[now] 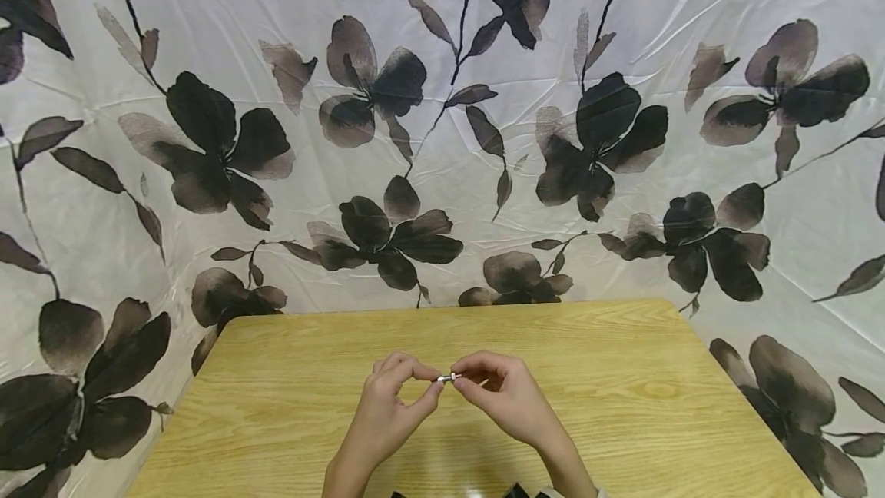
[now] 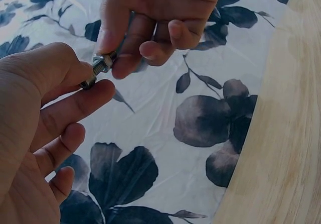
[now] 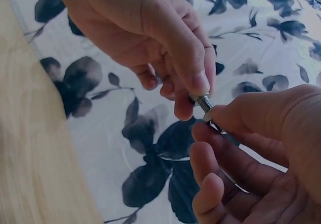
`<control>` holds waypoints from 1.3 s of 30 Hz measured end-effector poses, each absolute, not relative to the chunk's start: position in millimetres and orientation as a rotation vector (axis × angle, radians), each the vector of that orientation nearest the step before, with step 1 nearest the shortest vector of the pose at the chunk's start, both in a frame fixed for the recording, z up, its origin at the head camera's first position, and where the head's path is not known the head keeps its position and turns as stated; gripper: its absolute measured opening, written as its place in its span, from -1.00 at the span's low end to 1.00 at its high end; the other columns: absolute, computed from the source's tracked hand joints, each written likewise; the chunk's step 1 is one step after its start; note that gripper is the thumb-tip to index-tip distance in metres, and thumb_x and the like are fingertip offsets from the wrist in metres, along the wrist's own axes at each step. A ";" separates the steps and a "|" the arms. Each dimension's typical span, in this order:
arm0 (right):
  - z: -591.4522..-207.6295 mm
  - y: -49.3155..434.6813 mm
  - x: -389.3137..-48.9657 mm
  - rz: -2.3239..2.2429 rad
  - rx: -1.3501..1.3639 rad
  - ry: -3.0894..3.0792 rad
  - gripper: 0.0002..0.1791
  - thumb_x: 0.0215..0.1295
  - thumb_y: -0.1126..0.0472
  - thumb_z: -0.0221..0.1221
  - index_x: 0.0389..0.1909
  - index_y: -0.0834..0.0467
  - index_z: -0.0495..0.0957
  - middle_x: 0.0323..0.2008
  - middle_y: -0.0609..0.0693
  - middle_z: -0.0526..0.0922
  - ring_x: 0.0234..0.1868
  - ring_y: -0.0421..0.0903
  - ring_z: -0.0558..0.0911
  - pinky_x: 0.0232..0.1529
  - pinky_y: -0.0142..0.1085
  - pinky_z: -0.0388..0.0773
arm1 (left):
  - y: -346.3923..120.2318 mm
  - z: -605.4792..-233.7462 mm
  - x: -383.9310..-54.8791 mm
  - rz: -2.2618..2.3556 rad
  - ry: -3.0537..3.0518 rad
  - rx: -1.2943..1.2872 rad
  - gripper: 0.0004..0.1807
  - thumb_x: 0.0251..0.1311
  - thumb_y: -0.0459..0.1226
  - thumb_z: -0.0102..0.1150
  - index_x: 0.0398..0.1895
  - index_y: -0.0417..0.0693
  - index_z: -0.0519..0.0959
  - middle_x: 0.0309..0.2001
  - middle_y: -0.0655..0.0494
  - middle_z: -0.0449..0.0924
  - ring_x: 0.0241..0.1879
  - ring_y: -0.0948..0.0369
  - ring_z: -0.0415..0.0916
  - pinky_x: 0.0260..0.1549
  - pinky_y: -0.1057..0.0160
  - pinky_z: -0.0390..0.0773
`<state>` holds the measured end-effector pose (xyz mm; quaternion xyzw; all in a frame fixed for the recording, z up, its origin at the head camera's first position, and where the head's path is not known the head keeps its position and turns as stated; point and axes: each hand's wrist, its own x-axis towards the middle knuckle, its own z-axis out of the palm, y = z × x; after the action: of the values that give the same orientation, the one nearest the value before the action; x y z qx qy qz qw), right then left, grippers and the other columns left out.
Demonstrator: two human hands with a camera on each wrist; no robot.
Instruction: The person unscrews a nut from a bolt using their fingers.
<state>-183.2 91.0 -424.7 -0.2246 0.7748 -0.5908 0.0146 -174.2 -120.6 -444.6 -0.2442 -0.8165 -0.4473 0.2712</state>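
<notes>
A small silver bolt (image 1: 445,379) with a nut (image 2: 104,63) on its thread is held between both hands above the table. My left hand (image 1: 389,404) pinches the bolt's head end between thumb and index finger. From the other side, my right hand (image 1: 510,400) pinches the nut end with its thumb and index finger. Bare thread (image 3: 203,103) shows between the two grips in the right wrist view. Fingertips partly hide both the bolt head and the nut.
Beneath the hands lies a wooden table (image 1: 290,375) with light yellow grain. A white cloth (image 1: 484,175) printed with dark flowers hangs behind and beside it. Small dark objects (image 1: 515,491) show at the bottom edge of the head view.
</notes>
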 end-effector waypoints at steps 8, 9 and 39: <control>-427.5 90.1 -184.0 -1.886 -0.764 2.423 -0.80 0.42 0.18 0.30 -0.02 0.12 0.70 -0.06 0.11 0.75 -0.09 -0.18 0.68 -0.21 -0.30 0.65 | -120.6 -445.5 -175.8 -1.189 -2.177 -0.649 -0.68 0.02 -0.43 0.53 -0.32 0.23 0.70 -0.25 0.42 0.65 -0.21 0.35 0.49 -0.17 0.18 0.40; -427.8 90.0 -184.1 -1.894 -0.760 2.421 -0.78 0.43 0.18 0.29 0.02 0.11 0.69 -0.02 0.11 0.74 -0.06 -0.16 0.68 -0.18 -0.29 0.65 | -120.6 -445.6 -175.8 -1.185 -2.178 -0.642 -0.68 0.02 -0.43 0.54 -0.33 0.23 0.71 -0.25 0.43 0.64 -0.21 0.34 0.49 -0.17 0.19 0.40; -424.6 92.0 -184.1 -1.809 -0.669 2.444 -0.80 0.47 0.09 0.25 -0.11 0.10 0.76 -0.21 0.05 0.80 -0.23 -0.22 0.73 -0.23 -0.32 0.65 | -118.3 -444.5 -174.1 -1.202 -2.177 -0.662 -0.68 0.04 -0.43 0.52 -0.33 0.24 0.70 -0.26 0.39 0.66 -0.22 0.31 0.49 -0.21 0.22 0.45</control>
<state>-184.1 92.0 -424.6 -0.2147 0.7850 -0.5810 0.0141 -174.1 -118.3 -444.5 -0.2470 -0.8120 -0.4484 0.2803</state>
